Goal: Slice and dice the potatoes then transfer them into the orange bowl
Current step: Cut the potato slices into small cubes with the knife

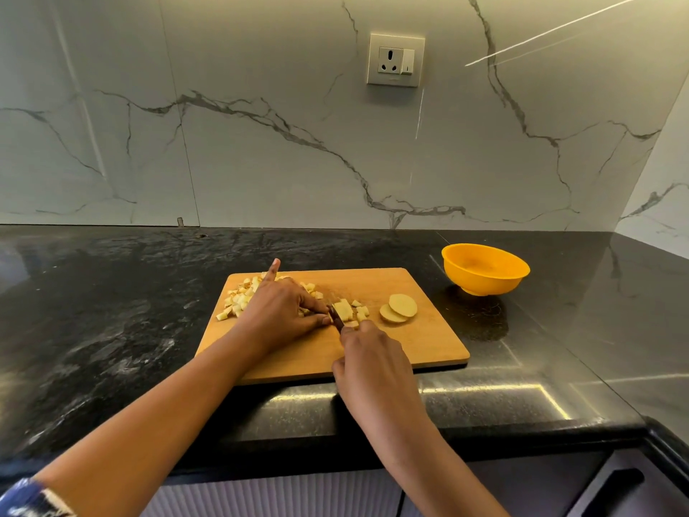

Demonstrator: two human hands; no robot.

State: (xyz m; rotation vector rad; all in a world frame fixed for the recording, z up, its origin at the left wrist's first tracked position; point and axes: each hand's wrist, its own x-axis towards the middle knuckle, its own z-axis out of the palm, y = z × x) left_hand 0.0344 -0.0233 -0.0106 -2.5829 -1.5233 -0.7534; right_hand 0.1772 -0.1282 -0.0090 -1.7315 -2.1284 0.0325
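A wooden cutting board (417, 345) lies on the black counter. A heap of diced potato (238, 298) sits at its far left, partly hidden by my left hand (279, 311). That hand pinches a stack of potato strips (343, 309) at mid-board, its index finger pointing away. My right hand (373, 360) grips a knife (337, 322) whose dark blade stands against the strips; the handle is hidden in my fist. Loose cubes (361, 311) lie just right of the blade. Two round potato slices (400, 307) overlap further right. The orange bowl (484, 268) stands beyond the board's far right corner.
The black counter (112, 311) extends left and right of the board. A marble wall with a power socket (396, 60) rises behind. The counter's front edge runs just below the board, with cabinet fronts (283, 494) underneath.
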